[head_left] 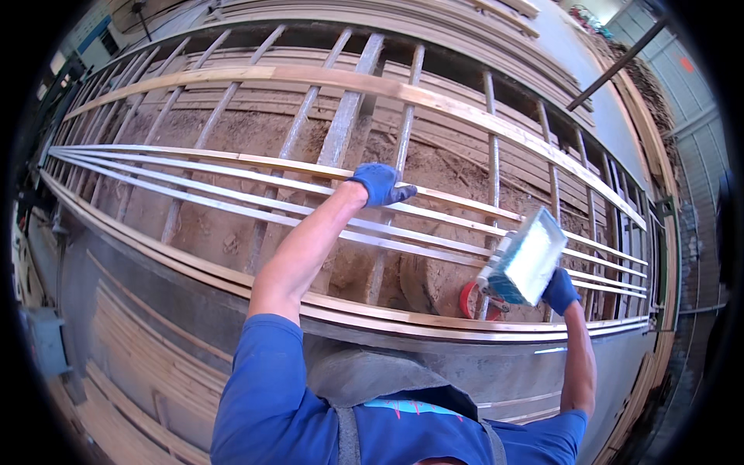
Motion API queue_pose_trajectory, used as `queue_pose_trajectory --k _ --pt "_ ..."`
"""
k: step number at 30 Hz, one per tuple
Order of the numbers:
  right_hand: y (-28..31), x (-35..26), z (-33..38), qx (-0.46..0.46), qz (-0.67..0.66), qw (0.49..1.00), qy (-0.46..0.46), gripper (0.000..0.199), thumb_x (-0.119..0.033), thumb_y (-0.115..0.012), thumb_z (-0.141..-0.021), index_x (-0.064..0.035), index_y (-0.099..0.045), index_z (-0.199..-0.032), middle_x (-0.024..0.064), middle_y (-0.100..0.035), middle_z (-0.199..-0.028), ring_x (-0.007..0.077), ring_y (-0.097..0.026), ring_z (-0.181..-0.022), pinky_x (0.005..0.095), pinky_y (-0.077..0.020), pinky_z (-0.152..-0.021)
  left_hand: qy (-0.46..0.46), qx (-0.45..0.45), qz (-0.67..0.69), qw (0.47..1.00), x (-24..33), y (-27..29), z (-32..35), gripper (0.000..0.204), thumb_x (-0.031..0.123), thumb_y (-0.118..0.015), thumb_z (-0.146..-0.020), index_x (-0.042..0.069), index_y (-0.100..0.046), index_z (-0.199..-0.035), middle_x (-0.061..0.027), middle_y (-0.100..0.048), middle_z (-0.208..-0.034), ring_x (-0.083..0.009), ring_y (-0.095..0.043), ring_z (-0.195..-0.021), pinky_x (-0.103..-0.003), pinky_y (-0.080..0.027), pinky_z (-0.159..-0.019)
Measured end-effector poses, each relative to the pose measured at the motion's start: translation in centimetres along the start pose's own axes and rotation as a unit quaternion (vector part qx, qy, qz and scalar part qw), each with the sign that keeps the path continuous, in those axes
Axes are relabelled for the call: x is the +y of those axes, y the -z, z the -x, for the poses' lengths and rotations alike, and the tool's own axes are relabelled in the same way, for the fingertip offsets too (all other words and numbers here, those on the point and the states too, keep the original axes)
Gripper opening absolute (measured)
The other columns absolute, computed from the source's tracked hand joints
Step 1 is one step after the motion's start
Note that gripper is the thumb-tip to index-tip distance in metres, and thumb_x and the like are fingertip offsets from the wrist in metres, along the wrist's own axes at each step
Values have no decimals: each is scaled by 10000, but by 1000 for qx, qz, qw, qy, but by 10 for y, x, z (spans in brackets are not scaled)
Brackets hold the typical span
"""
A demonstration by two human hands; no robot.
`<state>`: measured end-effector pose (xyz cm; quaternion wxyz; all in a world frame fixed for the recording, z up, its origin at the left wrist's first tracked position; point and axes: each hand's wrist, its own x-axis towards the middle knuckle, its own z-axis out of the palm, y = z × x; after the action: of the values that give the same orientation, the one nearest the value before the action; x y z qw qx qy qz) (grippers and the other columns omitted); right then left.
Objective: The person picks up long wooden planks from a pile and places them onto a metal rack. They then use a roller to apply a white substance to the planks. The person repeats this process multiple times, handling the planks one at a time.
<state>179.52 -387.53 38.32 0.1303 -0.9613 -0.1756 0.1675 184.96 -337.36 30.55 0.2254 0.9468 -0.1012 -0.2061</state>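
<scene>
Head view: left hand [380, 184], blue-gloved, fingers pressed flat on thin wood strips [232, 203] over the metal rack [341, 128]. Right hand [559, 291] fingers clamped round a wide brush [527, 260], right of the strips' middle. Looks like coating; next stroke likely needs strips steadied.

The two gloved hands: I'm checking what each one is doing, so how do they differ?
The left hand reaches farther out and rests on the thin white strips laid across the rack; the right hand stays nearer, at the rack's right end. The left hand holds nothing, while the right hand grips a wide white brush, lifted above the strips. Both wear blue gloves.
</scene>
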Motion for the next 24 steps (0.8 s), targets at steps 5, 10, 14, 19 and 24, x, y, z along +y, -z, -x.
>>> queue_pose_trajectory --k 5,10,14,19,24 --pt "15 76 10 44 -46 997 37 241 -231 -734 -746 -58 -726 -913 193 -709 -854 370 -692 -841 433 -547 -697 14 -2 -2 1000 7 -14 34 795 789 -369 -858 80 -721 -931 -194 -704 -967 -360 -669 -935 -442 -517 -831" --pt "5 56 -18 23 40 995 85 222 -253 -723 -737 -32 -714 -759 230 -653 -706 406 -660 -686 467 -516 -598 19 -37 -62 997 37 -10 58 909 801 -284 -869 11 -700 -1044 -217 -698 -1016 -370 -669 -988 -454 -517 -900" --pt "-3 2 -56 -49 125 982 129 217 -281 -712 -750 -65 -726 -768 205 -664 -707 392 -665 -681 460 -521 -605 29 -23 -24 999 17 -17 68 854 764 -325 -886 19 -677 -1111 -206 -690 -1074 -354 -676 -983 -456 -514 -909" --pt "-22 -108 -118 -88 158 962 203 184 -293 -687 -772 -137 -758 -840 161 -693 -757 363 -684 -732 449 -545 -664 41 370 303 877 -50 13 160 677 623 -445 -938 27 -630 -1200 -163 -681 -1156 -295 -667 -1057 -425 -512 -943" --pt "-97 -329 -215 -113 226 886 388 182 -238 -630 -840 -123 -721 -947 154 -700 -885 339 -677 -818 428 -552 -749 162 615 187 749 -102 -23 366 394 383 -575 -967 63 -641 -1187 -148 -649 -1233 -273 -630 -1134 -397 -492 -1004"
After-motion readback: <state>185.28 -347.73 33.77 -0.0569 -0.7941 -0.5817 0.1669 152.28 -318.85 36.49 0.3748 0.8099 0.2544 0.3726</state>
